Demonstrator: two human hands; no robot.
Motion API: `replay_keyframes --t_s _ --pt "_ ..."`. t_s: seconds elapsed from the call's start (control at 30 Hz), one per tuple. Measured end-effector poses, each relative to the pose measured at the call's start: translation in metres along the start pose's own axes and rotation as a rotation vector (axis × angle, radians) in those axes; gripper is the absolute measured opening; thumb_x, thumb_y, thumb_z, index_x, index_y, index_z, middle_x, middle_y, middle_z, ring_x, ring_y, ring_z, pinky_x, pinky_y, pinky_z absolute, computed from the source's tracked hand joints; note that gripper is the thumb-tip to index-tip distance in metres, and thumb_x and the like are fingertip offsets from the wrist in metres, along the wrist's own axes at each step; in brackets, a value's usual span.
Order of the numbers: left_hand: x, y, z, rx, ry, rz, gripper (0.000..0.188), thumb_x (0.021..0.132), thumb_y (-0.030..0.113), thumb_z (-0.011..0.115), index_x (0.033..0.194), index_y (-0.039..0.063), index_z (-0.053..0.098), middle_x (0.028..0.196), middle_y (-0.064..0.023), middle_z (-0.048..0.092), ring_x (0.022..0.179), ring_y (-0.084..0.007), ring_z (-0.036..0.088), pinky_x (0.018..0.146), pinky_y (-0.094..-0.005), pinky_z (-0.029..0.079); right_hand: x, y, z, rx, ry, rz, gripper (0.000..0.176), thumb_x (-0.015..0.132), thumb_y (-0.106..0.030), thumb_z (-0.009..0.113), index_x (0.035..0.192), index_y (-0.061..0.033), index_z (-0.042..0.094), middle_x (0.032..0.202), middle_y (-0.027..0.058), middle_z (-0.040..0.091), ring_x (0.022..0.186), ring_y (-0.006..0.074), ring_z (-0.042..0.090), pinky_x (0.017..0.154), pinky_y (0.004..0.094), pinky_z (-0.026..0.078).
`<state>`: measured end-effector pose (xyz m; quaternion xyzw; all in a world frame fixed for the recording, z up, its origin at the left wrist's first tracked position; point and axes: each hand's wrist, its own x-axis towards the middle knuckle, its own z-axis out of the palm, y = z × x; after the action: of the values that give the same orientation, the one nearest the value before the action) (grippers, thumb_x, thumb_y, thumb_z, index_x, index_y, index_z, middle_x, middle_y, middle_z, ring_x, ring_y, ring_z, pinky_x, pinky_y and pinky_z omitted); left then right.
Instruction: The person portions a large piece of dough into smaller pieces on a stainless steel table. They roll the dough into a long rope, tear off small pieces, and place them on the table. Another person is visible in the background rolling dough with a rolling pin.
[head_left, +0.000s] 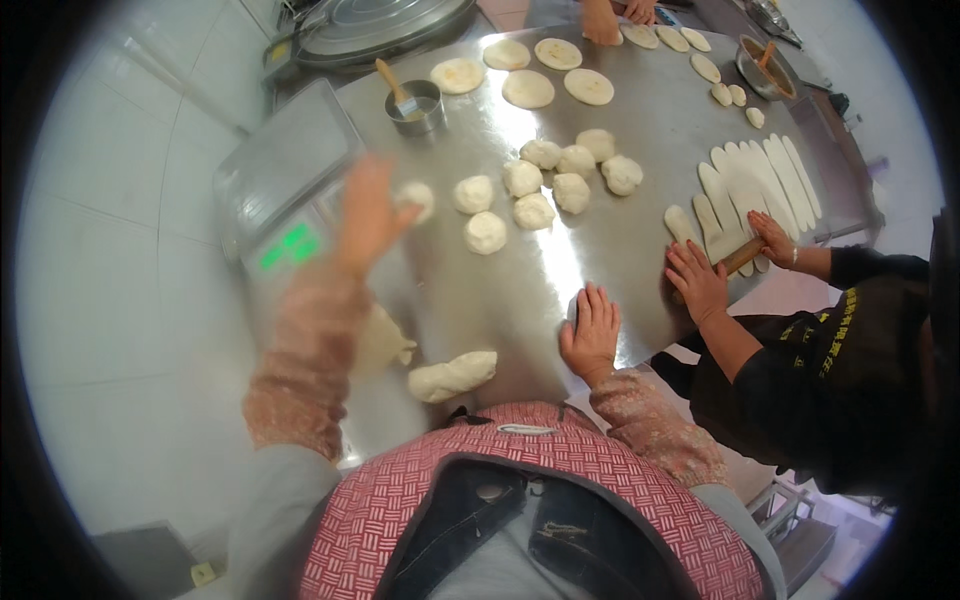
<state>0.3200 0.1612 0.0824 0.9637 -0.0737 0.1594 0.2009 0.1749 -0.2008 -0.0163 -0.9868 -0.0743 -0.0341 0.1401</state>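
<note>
My left hand (367, 217) is blurred, held over the table's left side near the digital scale (322, 202). Its fingers are extended and the thumb stands out toward a dough ball (418, 201); whether they touch I cannot tell. My right hand (592, 330) rests palm down on the steel table (510, 315) near its front edge, holding nothing. Between my arms lies a thick dough log (454, 375). Beside it a larger piece of dough (382, 341) is partly hidden by my left forearm. Several rough dough balls (523, 178) sit in a group at mid-table.
At right, a co-worker's hands (701, 281) grip a rolling pin (739, 257) over long dough strips (757, 180). Flat dough rounds (529, 89) lie farther back, near a steel cup (425, 120) holding a brush (394, 82). Another person's hands (600, 22) work at the far edge beside a bowl (765, 67).
</note>
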Motion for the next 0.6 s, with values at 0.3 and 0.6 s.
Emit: replay_keyframes --t_s 0.3,0.6 --pt "-0.221 0.097 0.029 -0.022 -0.629 0.005 0.051 0.065 0.018 0.077 0.108 0.002 0.052 0.098 -0.0166 0.055 0.093 -0.0373 0.054 0.081 -0.0458 0.045 -0.002 0.003 0.018 0.102 0.219 -0.062 0.053 0.082 -0.018 0.056 0.13 0.0008 0.047 0.14 0.0166 0.044 0.13 0.0363 0.039 0.109 0.0519 0.028" --pt "-0.22 0.136 0.037 -0.238 -0.079 0.066 0.05 0.063 0.014 0.077 0.108 0.003 0.058 0.1 -0.0161 0.061 0.097 -0.0367 0.056 0.082 -0.0384 0.047 -0.008 -0.09 -0.034 1.415 -1.013 0.433 0.035 0.089 -0.023 0.061 0.113 0.0014 0.059 0.097 0.009 0.064 0.079 0.0202 0.065 0.06 0.0301 0.055"
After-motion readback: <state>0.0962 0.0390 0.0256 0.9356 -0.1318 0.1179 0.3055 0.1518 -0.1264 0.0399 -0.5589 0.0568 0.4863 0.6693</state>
